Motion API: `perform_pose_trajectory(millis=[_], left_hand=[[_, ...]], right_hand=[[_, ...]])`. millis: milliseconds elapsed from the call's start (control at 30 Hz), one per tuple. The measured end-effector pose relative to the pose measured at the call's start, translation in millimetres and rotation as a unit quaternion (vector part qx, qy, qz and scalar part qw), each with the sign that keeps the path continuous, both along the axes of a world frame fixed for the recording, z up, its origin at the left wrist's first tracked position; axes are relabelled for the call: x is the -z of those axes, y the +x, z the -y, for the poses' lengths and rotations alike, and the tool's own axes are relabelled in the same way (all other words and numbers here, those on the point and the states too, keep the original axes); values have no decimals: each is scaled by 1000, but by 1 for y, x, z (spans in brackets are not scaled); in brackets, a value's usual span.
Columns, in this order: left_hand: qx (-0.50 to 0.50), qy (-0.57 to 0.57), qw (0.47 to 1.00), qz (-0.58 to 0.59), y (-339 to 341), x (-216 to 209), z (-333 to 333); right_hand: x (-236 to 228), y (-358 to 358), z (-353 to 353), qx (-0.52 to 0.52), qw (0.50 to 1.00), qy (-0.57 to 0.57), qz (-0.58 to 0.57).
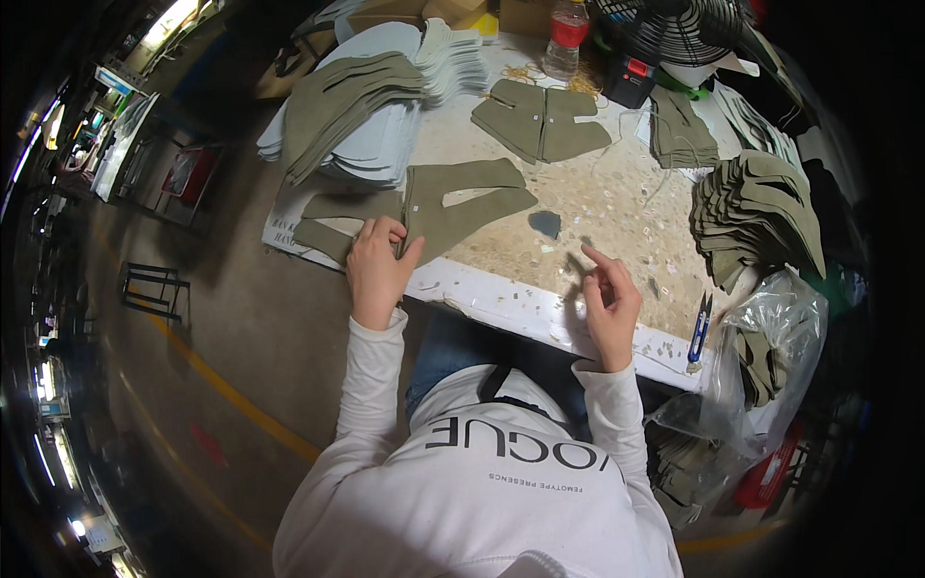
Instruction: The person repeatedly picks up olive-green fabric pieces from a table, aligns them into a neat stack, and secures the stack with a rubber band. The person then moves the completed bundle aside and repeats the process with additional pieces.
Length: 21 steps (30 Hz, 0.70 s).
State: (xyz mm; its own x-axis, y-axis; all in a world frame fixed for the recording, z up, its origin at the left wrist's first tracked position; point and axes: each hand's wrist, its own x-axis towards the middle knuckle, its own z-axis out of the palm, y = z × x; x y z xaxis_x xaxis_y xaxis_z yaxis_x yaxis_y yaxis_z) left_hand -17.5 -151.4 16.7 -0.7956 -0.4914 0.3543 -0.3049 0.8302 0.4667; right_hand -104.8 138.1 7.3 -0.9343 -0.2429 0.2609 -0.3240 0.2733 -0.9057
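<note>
My left hand (379, 275) rests at the table's near left edge, with bent fingers and thumb closed on an olive-green cut fabric piece (462, 207). This piece lies flat, its two slotted halves meeting at a middle line that carries a small white mark. My right hand (612, 303) hovers over the near side of the table, index finger extended and the others loosely curled. Nothing shows in it. Ahead of it lies a small dark grey scrap (544, 224). A second pair of olive pieces (541, 120) lies farther back.
Olive pieces (352, 101) are stacked on white sheets (376, 154) at the back left; another olive stack (756, 217) stands right. Blue thread snips (700, 332) lie by a clear plastic bag (771, 328). A bottle (566, 39) and fan (674, 29) stand behind.
</note>
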Motion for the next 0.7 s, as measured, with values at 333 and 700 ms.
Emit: perform_pose_trajectory(millis=[333, 700], left_hand=[[-19, 21, 999, 38, -7, 2, 4], [8, 2, 1000, 18, -11, -5, -2]], right_hand=[[-9, 7, -4, -113, 939, -245, 213], [-17, 8, -5, -205, 775, -466, 375]])
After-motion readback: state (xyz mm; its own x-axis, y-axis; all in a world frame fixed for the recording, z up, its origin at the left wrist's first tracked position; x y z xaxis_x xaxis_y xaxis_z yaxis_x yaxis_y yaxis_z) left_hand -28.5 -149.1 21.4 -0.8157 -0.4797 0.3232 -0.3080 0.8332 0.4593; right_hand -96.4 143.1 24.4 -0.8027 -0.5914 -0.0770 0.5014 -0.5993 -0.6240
